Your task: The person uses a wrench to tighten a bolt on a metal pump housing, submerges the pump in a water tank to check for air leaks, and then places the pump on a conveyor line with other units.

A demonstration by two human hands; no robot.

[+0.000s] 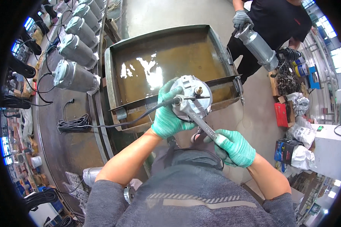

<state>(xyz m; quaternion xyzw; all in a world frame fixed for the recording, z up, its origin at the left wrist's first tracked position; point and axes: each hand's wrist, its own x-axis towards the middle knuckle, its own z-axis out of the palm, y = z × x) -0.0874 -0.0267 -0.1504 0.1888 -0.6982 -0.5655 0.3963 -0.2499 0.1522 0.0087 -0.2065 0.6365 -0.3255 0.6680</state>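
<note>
A workshop floor, with a steel tank [166, 56] of brownish liquid as the landmark: I see, at the tank's near rim, a round grey pump end-cap [191, 96] gripped by my left hand [168, 113], its green-gloved fingers wrapped around the casting's left side. My right hand [233, 147], nearer me than the tank, is closed on the handle of a steel wrench [197, 119], whose head sits on the cable fitting [177, 100]. I judge the turn goes best with the head seated square and the cap braced firmly. Left of the tank, finished pumps [74, 53] lie in a row; beyond its far right corner, a co-worker's gloved hand [240, 19] carries another.
</note>
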